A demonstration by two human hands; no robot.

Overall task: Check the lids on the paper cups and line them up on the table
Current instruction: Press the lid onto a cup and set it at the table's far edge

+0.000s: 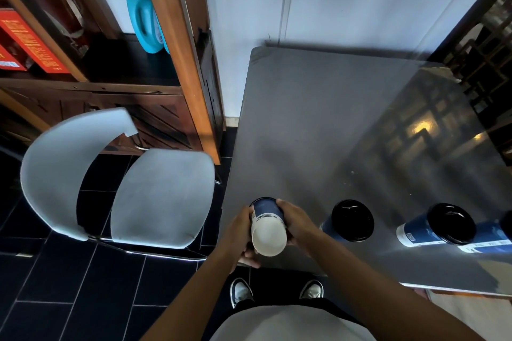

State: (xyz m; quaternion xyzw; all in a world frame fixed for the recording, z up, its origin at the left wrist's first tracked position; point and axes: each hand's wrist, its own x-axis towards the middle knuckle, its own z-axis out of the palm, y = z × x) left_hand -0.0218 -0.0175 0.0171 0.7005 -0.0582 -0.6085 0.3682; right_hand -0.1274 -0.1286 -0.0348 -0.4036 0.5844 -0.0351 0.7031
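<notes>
I hold a blue and white paper cup (268,225) over the near left corner of the grey table (332,124). It is tipped so that its white base faces me and its black lid points away. My left hand (242,235) grips its left side and my right hand (295,223) its right side. Three more blue cups stand along the table's near edge to the right, each with a black lid: one (349,220) closest, another (440,225) further right, and a third (496,235) cut off by the frame edge.
A light grey chair (133,188) stands left of the table on dark floor tiles. Behind it is a wooden shelf unit (177,36) with a turquoise bottle (142,12). A white wall runs along the table's far edge. My shoes (241,292) show below.
</notes>
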